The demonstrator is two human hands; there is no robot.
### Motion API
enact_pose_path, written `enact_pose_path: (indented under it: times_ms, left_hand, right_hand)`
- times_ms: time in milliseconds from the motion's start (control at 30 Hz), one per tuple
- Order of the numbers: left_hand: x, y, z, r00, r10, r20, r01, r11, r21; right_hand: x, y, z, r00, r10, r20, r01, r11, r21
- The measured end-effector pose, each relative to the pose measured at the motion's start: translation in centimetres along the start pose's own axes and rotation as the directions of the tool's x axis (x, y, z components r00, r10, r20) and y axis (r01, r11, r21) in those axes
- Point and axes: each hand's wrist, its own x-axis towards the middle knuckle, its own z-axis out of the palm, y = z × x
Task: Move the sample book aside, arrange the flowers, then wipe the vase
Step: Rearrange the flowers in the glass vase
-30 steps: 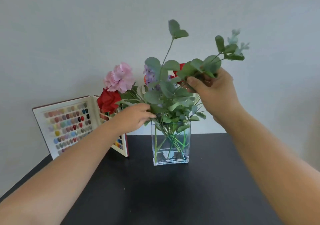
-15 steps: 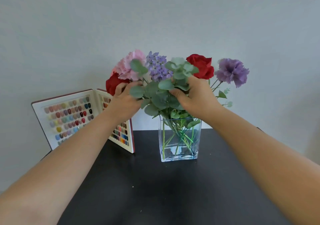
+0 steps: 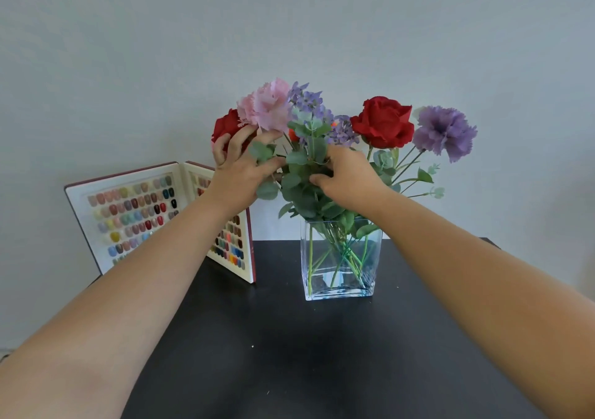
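A clear rectangular glass vase (image 3: 338, 286) stands on the black table (image 3: 289, 354) with green stems inside. Above it spread a pink carnation (image 3: 267, 104), a red rose (image 3: 383, 122), a purple carnation (image 3: 444, 132), lilac sprigs (image 3: 309, 99) and eucalyptus leaves (image 3: 302, 177). My left hand (image 3: 240, 170) reaches into the left of the bunch, thumb and fingers around stems under the pink carnation. My right hand (image 3: 347, 177) pinches the eucalyptus in the middle. The open sample book (image 3: 128, 215) of coloured nail chips stands upright at the left, partly behind my left forearm.
A pale wall rises directly behind the table. A second red flower (image 3: 227, 124) sits behind my left fingers. The table's back right corner (image 3: 489, 241) shows behind my right forearm. Small specks lie on the dark tabletop in front of the vase.
My right hand brought the tall eucalyptus sprig down into the bunch, so the red rose and purple carnation now show. My left hand rose from the vase rim to the pink carnation.
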Motion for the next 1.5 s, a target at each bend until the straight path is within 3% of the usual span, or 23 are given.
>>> enact_pose_path:
  times_ms: [200, 400, 600, 800, 967, 1100, 1300, 1400, 1500]
  left_hand:
    - [0.4, 0.1, -0.1, 0.999, -0.046, -0.023, 0.046, 0.999, -0.027]
    - [1.0, 0.1, 0.2, 0.998, -0.057, -0.032, 0.059, 0.997, 0.052]
    - [1.3, 0.2, 0.3, 0.993, -0.086, -0.077, 0.082, 0.995, -0.051]
    - [0.7, 0.2, -0.7, 0.994, -0.098, -0.039, 0.092, 0.986, -0.136]
    - [-1.3, -0.1, -2.4, 0.994, -0.104, 0.015, 0.105, 0.979, -0.174]
    - [-4.0, 0.7, -3.7, 0.988, -0.138, 0.074, 0.150, 0.971, -0.184]
    - [-8.2, 1.6, -6.7, 0.978, -0.183, 0.102, 0.200, 0.957, -0.210]
    - [-11.3, 1.7, -8.8, 0.961, -0.224, 0.165, 0.258, 0.938, -0.233]
    - [-15.0, 1.5, -11.2, 0.920, -0.281, 0.272, 0.344, 0.913, -0.221]
  right_hand:
    - [0.2, 0.4, 1.2, 0.996, 0.012, 0.089, -0.011, 1.000, -0.016]
    - [-0.5, 1.6, 1.9, 0.984, 0.108, 0.139, -0.098, 0.992, -0.075]
    - [-0.6, 1.3, 1.9, 0.986, 0.122, 0.115, -0.111, 0.989, -0.099]
    - [-0.7, 0.7, 2.0, 0.984, 0.116, 0.137, -0.091, 0.981, -0.172]
    - [-2.1, 1.2, 1.6, 0.984, 0.153, 0.095, -0.153, 0.988, -0.013]
    - [-4.3, 2.0, 1.0, 0.975, 0.215, 0.064, -0.215, 0.977, 0.004]
    - [-8.2, 1.8, -0.3, 0.959, 0.284, 0.000, -0.269, 0.909, 0.319]
    - [-10.0, 0.4, -0.3, 0.945, 0.283, -0.161, -0.214, 0.912, 0.351]
    - [-10.9, -2.0, 0.5, 0.942, 0.187, -0.277, -0.080, 0.931, 0.356]
